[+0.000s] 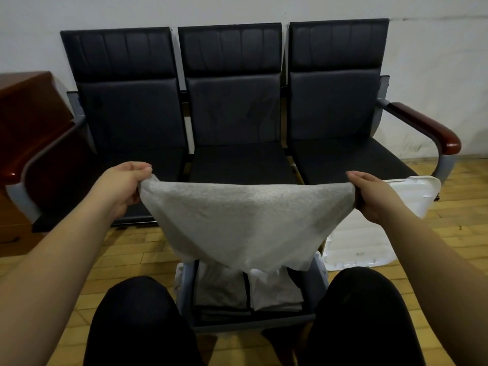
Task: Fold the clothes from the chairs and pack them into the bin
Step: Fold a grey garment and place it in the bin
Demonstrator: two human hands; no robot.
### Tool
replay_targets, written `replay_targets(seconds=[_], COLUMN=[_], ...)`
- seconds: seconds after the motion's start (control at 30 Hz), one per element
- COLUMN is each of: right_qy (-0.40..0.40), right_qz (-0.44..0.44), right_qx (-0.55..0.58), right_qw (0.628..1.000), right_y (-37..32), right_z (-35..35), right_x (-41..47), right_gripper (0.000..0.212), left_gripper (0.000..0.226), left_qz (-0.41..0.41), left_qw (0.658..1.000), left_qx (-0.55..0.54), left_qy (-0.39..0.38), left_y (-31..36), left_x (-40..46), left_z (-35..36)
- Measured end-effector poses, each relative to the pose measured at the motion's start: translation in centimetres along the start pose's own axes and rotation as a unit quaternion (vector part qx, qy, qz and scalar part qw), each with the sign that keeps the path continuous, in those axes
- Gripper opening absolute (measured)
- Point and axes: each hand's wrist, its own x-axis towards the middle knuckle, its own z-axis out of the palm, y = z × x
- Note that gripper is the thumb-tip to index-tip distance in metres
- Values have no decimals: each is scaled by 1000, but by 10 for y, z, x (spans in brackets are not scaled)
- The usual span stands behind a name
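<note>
Light grey knit garment [237, 223] hangs in the air between my two hands, stretched along its top edge and sagging to a point over the bin.

My left hand [124, 184] has its grip closed, fingers curled round the left corner of the cloth. My right hand [375, 199] does likewise on the right corner, thumb on top. Both pinch only fabric, nothing else.

Grey plastic bin [318, 282] sits on the floor between my knees, directly under the hanging cloth. Inside, side by side: a folded grey piece [220, 289] on the left, a folded white piece [276, 289] on the right. The garment's low edge just overlaps the bin's far rim in view; whether it touches, I cannot tell.

The three dark padded chairs [232, 114] look bare, so this seems to be the last item. White plastic lid [369, 239] lies on the wooden floor to the right.

To do this well, I judge: keep the top edge taut and level, bring the corners together evenly, match edges before each fold, and size it to the stacks below.
</note>
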Motion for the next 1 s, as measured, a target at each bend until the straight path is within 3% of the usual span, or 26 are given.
replay_targets(seconds=[0.2,0.6,0.8,1.0], right_qy=[-56,-94,-53,44], right_qz=[-1,-37,-98,-163], right_qx=[15,-78,-227,-335], right_qw=[998,992,967,927], right_y=[1,-6,-6,-2], right_z=[-5,-11,-8,-2], right_x=[-2,-7,-12,-10], right_gripper=[24,24,33,24], left_gripper=[25,28,24,16], left_qz=[-23,29,106,182], left_qw=[996,991,985,946], left_qx=[-20,31,135,266], left_qy=[-85,-125,-34,42], left_y=[-4,-9,-11,-8], left_x=[0,1,1,1], left_z=[-8,-14,-9,-5])
